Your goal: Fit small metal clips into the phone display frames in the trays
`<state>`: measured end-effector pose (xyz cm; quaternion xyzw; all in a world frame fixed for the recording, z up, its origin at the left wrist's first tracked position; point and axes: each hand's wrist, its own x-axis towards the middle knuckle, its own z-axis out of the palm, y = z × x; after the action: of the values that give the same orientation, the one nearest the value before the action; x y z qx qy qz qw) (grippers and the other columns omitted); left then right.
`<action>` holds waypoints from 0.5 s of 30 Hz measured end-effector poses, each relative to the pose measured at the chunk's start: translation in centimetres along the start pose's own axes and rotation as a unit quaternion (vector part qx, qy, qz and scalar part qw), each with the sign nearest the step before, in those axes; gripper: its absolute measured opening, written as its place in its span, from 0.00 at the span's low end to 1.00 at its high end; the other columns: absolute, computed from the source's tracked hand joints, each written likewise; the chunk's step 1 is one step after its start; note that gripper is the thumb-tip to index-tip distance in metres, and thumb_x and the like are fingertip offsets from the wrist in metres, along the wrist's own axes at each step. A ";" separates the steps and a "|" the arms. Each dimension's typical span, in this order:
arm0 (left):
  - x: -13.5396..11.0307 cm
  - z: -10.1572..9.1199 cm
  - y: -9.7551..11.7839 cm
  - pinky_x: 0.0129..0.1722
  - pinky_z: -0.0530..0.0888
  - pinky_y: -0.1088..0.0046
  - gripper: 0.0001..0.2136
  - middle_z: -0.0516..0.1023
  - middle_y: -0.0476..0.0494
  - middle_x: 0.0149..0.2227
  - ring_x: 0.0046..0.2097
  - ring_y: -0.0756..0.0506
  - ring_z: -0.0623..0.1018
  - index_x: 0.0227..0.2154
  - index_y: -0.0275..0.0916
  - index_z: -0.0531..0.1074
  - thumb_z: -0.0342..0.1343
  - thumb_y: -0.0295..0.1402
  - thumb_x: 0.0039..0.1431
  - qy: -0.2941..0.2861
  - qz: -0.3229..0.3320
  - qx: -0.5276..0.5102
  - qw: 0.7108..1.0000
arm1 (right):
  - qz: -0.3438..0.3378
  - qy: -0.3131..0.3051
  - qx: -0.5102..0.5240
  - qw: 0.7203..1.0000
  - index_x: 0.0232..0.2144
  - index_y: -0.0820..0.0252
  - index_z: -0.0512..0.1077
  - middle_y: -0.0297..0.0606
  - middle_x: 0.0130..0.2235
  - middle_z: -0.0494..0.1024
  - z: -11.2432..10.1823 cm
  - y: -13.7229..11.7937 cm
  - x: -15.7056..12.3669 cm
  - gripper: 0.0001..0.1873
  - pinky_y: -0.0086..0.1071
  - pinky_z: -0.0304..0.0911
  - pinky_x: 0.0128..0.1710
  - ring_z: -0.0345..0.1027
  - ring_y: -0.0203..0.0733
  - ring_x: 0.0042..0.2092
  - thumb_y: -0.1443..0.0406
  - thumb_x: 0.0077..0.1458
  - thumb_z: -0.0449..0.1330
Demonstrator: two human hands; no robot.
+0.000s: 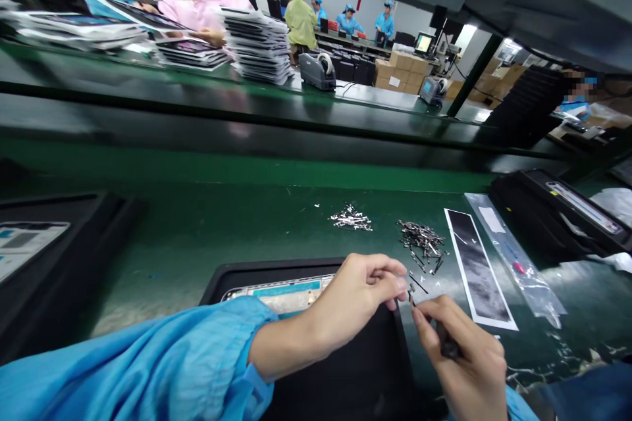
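Worktop (187,230), dark green, runs out before me to its far edge. At its near edge, under my arms, lies a black tray (345,375); a second black tray (83,250) sits toward the left edge, and a third black tray (518,210) in the far right corner. Along the far side of the tray under my arms is a pale frame (289,296) with a blue strip, partly hidden by my left wrist. Near the third tray's left side lies a clear plastic bag (523,263) with a red spot, and just left of it a dark sheet (478,270) with a white border.

My left hand (363,289) is over the right edge of the near tray, fingers curled toward the thumb; I cannot tell whether they grip anything. My right hand (457,342) is closed round a dark tool (449,345), thumb and forefinger pinched together. Past them is a heap of dark strips (422,239); nearer the worktop's far edge, a smaller heap of silvery pieces (351,218). Smallest of all, one tiny dark piece (411,289) shows between my two hands' fingertips, just beside the near tray's right edge.
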<state>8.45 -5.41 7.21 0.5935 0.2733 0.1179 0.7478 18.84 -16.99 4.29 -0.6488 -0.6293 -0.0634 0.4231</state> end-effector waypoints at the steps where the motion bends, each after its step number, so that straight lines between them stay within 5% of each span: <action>1: 0.0 0.0 -0.1 0.30 0.64 0.78 0.09 0.69 0.48 0.24 0.27 0.53 0.67 0.29 0.29 0.70 0.52 0.31 0.47 -0.002 0.000 0.005 1.000 | -0.012 0.010 -0.019 1.000 0.28 0.61 0.63 0.31 0.23 0.65 0.1 0.0 -0.1 0.06 0.22 0.57 0.23 0.60 0.28 0.23 0.75 0.50 0.53; 5: 0.0 0.2 -0.2 0.29 0.62 0.79 0.07 0.67 0.49 0.21 0.27 0.52 0.66 0.21 0.30 0.70 0.56 0.30 0.42 -0.012 0.001 0.035 0.999 | -0.053 0.036 -0.078 0.995 0.30 0.64 0.64 0.35 0.24 0.67 0.4 -0.1 -0.4 0.06 0.26 0.58 0.26 0.62 0.32 0.26 0.76 0.49 0.53; 15: -0.1 0.6 0.3 0.29 0.61 0.81 0.06 0.66 0.51 0.20 0.27 0.53 0.64 0.18 0.31 0.68 0.54 0.30 0.43 -0.027 0.005 0.069 0.997 | -0.122 0.082 -0.136 0.980 0.31 0.68 0.65 0.40 0.25 0.69 0.6 0.3 -0.6 0.08 0.30 0.59 0.29 0.63 0.35 0.28 0.79 0.47 0.53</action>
<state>8.69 -5.87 7.59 0.6484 0.2576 0.0869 0.7111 18.77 -17.01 3.40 -0.6112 -0.6521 -0.2528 0.3705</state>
